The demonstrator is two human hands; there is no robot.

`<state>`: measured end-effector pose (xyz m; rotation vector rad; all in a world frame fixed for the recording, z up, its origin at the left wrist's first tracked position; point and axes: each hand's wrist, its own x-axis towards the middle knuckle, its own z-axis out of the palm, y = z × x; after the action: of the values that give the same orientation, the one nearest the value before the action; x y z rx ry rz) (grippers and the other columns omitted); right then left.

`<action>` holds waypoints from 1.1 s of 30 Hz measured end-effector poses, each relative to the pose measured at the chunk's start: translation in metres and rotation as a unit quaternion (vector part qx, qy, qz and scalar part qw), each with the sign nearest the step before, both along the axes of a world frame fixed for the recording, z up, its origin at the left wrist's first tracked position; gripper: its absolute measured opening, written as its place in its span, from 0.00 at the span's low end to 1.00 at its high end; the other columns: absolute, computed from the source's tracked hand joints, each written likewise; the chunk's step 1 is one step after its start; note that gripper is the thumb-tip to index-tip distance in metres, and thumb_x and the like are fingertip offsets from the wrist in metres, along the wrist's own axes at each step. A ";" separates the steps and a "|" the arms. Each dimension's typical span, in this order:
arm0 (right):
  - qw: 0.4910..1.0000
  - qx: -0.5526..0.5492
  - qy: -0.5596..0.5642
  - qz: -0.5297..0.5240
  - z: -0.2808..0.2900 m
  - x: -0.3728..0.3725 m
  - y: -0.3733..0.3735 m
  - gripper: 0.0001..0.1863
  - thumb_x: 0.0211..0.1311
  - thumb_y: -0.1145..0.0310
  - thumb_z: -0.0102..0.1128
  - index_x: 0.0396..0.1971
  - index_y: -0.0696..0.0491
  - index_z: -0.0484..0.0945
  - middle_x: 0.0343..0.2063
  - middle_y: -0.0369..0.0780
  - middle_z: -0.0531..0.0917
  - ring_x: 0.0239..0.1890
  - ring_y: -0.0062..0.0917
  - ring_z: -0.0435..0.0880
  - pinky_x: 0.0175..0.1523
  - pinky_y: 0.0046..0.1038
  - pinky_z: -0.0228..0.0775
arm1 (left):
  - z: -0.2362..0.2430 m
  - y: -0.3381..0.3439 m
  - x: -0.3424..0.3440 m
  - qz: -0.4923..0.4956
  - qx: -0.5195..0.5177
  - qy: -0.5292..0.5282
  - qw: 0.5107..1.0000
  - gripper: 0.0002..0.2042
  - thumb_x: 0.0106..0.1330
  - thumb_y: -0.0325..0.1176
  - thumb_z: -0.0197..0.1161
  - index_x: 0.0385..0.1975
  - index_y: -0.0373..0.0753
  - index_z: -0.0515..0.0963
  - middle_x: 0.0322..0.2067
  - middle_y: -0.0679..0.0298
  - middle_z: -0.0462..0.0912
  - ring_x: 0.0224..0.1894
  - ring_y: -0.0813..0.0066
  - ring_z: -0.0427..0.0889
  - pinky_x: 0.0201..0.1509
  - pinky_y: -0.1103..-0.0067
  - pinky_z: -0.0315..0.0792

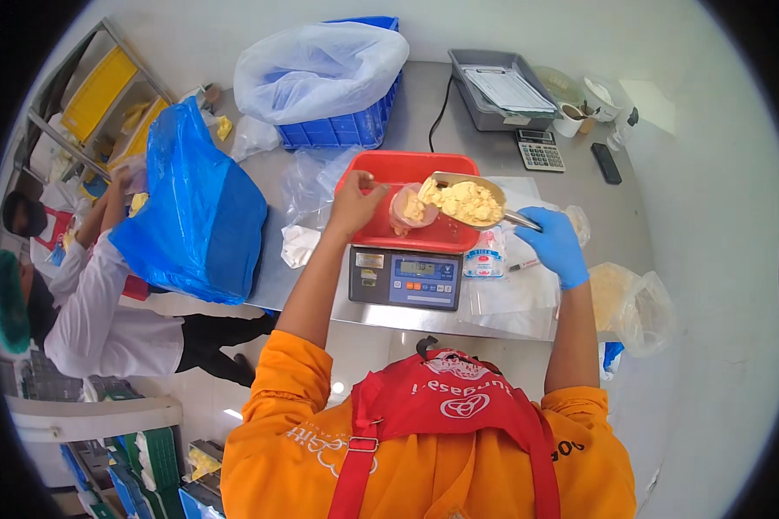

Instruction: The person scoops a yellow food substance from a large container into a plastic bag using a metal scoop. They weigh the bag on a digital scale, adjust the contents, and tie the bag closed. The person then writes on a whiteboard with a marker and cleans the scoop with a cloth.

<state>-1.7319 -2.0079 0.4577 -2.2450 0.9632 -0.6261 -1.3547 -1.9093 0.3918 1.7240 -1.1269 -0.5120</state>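
Note:
My right hand [552, 242], in a blue glove, grips a metal scoop [466, 202] heaped with pale yellow powder. Its tip tilts over a small clear container [414, 208] with similar powder inside, in a red tray [420, 167]. The tray sits on a digital scale [404, 278]. My bare left hand [357, 199] is at the tray's left side, left of the container, fingers bent and apart. A white and blue package [485, 255] lies beside the scale, with plastic sheets [524, 307] and a marker [524, 264] to its right.
Blue crate [329, 131] with white liner, grey document tray [498, 82], calculator [541, 151] and black device [606, 163] sit on the steel table [446, 121]. Blue bag [190, 216] stands left. Two co-workers [121, 320] are by the shelves. Clear bag [640, 311] sits at right.

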 end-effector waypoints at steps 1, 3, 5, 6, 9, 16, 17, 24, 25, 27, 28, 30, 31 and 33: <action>1.000 0.003 -0.007 -0.017 0.007 -0.010 0.005 0.16 0.54 0.66 0.68 0.42 0.57 0.84 0.34 0.45 0.86 0.35 0.34 0.84 0.43 0.31 0.74 | 0.004 0.005 0.005 0.003 -0.006 0.021 1.000 0.20 0.64 0.39 0.68 0.48 0.33 0.72 0.42 0.59 0.81 0.42 0.73 0.81 0.42 0.77 0.76; 0.998 0.011 -0.017 -0.055 0.019 -0.032 0.016 0.16 0.54 0.68 0.68 0.43 0.58 0.83 0.32 0.44 0.85 0.34 0.29 0.83 0.42 0.29 0.73 | 0.015 0.014 0.010 0.003 0.004 0.056 0.998 0.21 0.65 0.38 0.67 0.51 0.34 0.71 0.43 0.59 0.81 0.41 0.75 0.81 0.42 0.78 0.76; 0.994 0.043 -0.060 -0.086 0.023 -0.062 0.026 0.16 0.53 0.70 0.67 0.42 0.59 0.83 0.32 0.42 0.85 0.33 0.25 0.81 0.41 0.27 0.72 | 0.029 0.022 0.009 -0.006 -0.012 0.085 0.996 0.20 0.63 0.36 0.68 0.50 0.32 0.72 0.42 0.60 0.82 0.39 0.77 0.81 0.42 0.79 0.75; 0.990 0.060 -0.082 -0.099 0.022 -0.075 0.031 0.16 0.53 0.71 0.67 0.42 0.60 0.83 0.31 0.41 0.84 0.33 0.23 0.80 0.41 0.26 0.71 | 0.033 0.025 0.009 -0.008 -0.019 0.099 0.995 0.20 0.62 0.35 0.68 0.49 0.32 0.73 0.41 0.60 0.82 0.38 0.77 0.80 0.41 0.79 0.75; 0.981 0.070 -0.097 -0.150 0.021 -0.101 0.042 0.15 0.53 0.72 0.66 0.42 0.59 0.83 0.30 0.38 0.84 0.33 0.20 0.79 0.41 0.25 0.70 | 0.043 0.029 0.009 -0.013 -0.043 0.092 0.995 0.20 0.63 0.33 0.67 0.52 0.32 0.71 0.41 0.59 0.82 0.37 0.78 0.81 0.40 0.79 0.75; 0.989 0.074 -0.036 -0.123 0.024 -0.087 0.043 0.15 0.53 0.75 0.65 0.42 0.61 0.83 0.34 0.37 0.84 0.37 0.19 0.79 0.45 0.24 0.71 | 0.037 0.008 -0.010 0.068 -0.057 0.064 0.994 0.29 0.62 0.39 0.69 0.57 0.30 0.64 0.44 0.56 0.80 0.37 0.70 0.83 0.41 0.75 0.76; 0.988 0.080 -0.044 -0.121 0.025 -0.084 0.045 0.15 0.53 0.75 0.65 0.43 0.61 0.83 0.34 0.37 0.84 0.37 0.19 0.79 0.45 0.24 0.71 | 0.029 0.007 -0.008 0.079 -0.048 0.043 0.995 0.30 0.61 0.41 0.69 0.56 0.30 0.64 0.45 0.55 0.80 0.37 0.68 0.83 0.42 0.73 0.76; 0.981 0.083 -0.090 -0.148 0.025 -0.101 0.059 0.15 0.52 0.73 0.68 0.42 0.61 0.83 0.31 0.38 0.83 0.34 0.20 0.79 0.43 0.25 0.71 | 0.016 -0.007 -0.038 -0.079 0.233 -0.210 0.946 0.23 0.64 0.52 0.58 0.38 0.32 0.80 0.34 0.48 0.83 0.41 0.50 0.83 0.49 0.63 0.74; 0.981 0.075 -0.078 -0.158 0.029 -0.107 0.064 0.15 0.52 0.73 0.68 0.41 0.61 0.83 0.32 0.38 0.84 0.34 0.20 0.79 0.43 0.25 0.71 | 0.008 -0.011 -0.037 -0.067 0.200 -0.217 0.953 0.22 0.64 0.51 0.56 0.35 0.33 0.81 0.33 0.47 0.83 0.41 0.48 0.83 0.49 0.61 0.74; 0.981 0.053 -0.059 -0.178 0.045 -0.122 0.072 0.15 0.52 0.74 0.67 0.41 0.61 0.83 0.32 0.38 0.84 0.35 0.19 0.79 0.43 0.25 0.71 | -0.010 -0.021 -0.021 -0.043 0.126 -0.233 0.963 0.22 0.65 0.49 0.53 0.29 0.33 0.82 0.30 0.45 0.82 0.40 0.44 0.81 0.48 0.56 0.72; 0.976 0.054 -0.080 -0.196 0.051 -0.134 0.077 0.14 0.52 0.74 0.67 0.41 0.61 0.83 0.32 0.38 0.84 0.35 0.19 0.79 0.43 0.25 0.71 | -0.013 -0.028 -0.004 -0.056 0.058 -0.266 0.961 0.20 0.66 0.45 0.53 0.28 0.33 0.81 0.28 0.47 0.82 0.36 0.48 0.81 0.44 0.58 0.72; 0.960 0.057 -0.113 -0.248 0.061 -0.174 0.094 0.14 0.52 0.75 0.66 0.40 0.61 0.83 0.32 0.37 0.84 0.34 0.19 0.78 0.43 0.25 0.71 | 0.006 -0.036 -0.016 -0.070 -0.066 -0.167 0.981 0.16 0.66 0.40 0.53 0.25 0.33 0.79 0.24 0.55 0.80 0.28 0.60 0.79 0.36 0.64 0.70; 0.953 0.043 -0.102 -0.282 0.067 -0.199 0.105 0.13 0.52 0.74 0.66 0.40 0.61 0.83 0.32 0.37 0.83 0.34 0.19 0.78 0.42 0.25 0.71 | 0.044 -0.027 -0.040 -0.067 -0.113 -0.036 0.991 0.14 0.66 0.37 0.53 0.24 0.34 0.78 0.22 0.61 0.78 0.25 0.68 0.76 0.31 0.68 0.69; 0.938 0.015 -0.078 -0.338 0.086 -0.246 0.124 0.13 0.52 0.74 0.66 0.39 0.61 0.83 0.31 0.36 0.83 0.34 0.19 0.78 0.41 0.25 0.70 | 0.089 -0.027 -0.056 -0.091 -0.051 0.092 0.990 0.11 0.66 0.33 0.52 0.25 0.37 0.78 0.22 0.70 0.75 0.24 0.82 0.70 0.28 0.81 0.63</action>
<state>-1.9782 -1.8838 0.5438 -1.7693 1.6568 -1.0521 -1.4107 -1.9359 0.4805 1.4606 -1.1622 -0.6996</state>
